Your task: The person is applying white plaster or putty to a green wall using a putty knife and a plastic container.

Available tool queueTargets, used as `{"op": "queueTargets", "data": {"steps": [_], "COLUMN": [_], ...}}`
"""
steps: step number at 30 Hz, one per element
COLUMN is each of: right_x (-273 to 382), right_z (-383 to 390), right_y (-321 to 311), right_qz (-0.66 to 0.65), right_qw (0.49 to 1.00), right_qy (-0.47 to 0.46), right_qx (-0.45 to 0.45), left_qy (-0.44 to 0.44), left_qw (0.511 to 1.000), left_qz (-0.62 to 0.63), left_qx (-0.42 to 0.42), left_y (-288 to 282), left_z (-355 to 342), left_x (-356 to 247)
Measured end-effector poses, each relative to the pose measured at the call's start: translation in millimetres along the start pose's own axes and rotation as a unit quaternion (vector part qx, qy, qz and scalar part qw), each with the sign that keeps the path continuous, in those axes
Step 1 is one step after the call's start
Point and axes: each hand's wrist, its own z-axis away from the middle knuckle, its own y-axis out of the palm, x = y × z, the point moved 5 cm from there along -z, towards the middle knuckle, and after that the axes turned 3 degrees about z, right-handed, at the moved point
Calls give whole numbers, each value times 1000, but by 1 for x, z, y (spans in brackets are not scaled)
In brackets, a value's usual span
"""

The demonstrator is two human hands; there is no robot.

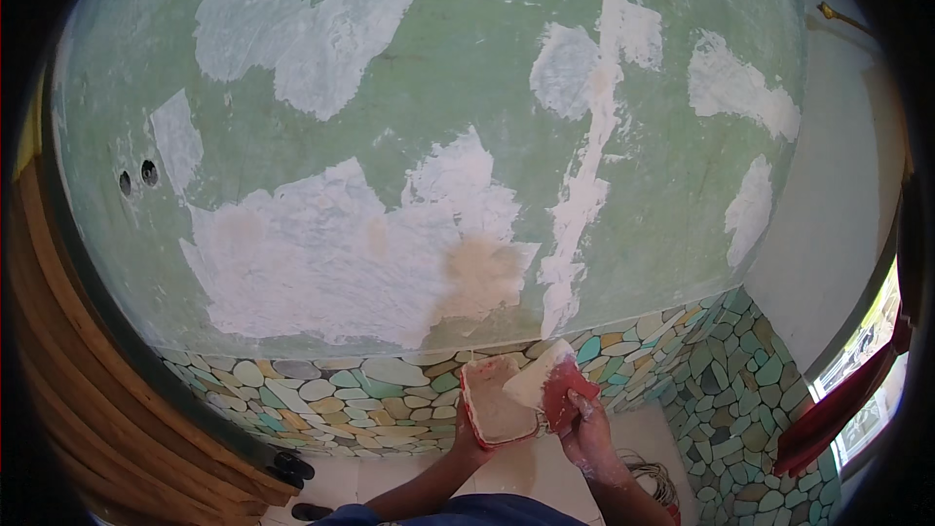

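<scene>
My left hand [471, 438] grips a shallow red tub [506, 442] from its left side. Pale putty [499, 399] coats the inside of the tub. In my right hand [590, 443] is a red putty spreader [563, 401], with a thick layer of whitish putty across its far edge. The spreader overlaps the tub's right rim; whether the two touch I cannot tell. White smears mark my right hand and wrist. Ahead stands a green wall [467, 68] with rough white filler patches [302, 253] and a long, nearly vertical filler strip [582, 205].
Multicoloured flat stones [341, 399] cover the wall's foot. Two round holes [149, 172] sit in the wall at left. Brown drapery [58, 331] hangs at far left, dark footwear [290, 469] below. A coiled cable [654, 479] lies right. Red cloth [847, 404] hangs by the window.
</scene>
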Motion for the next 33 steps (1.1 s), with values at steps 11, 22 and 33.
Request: {"op": "queueTargets", "data": {"steps": [11,22,33], "right_x": [-31,-46,52], "right_z": [-6,-9,-69], "right_y": [34,67,153], "right_qz": [8,11,134], "right_qw": [1000,1000,980], "right_qy": [-7,-14,-142], "right_qx": [-7,-16,-25], "left_qy": [-24,-3,-76], "left_qw": [1000,1000,994], "left_qz": [-3,-15,78], "left_qx": [-13,10,21], "left_y": [21,26,5], "left_z": [16,27,27], "left_x": [-54,-88,-120]}}
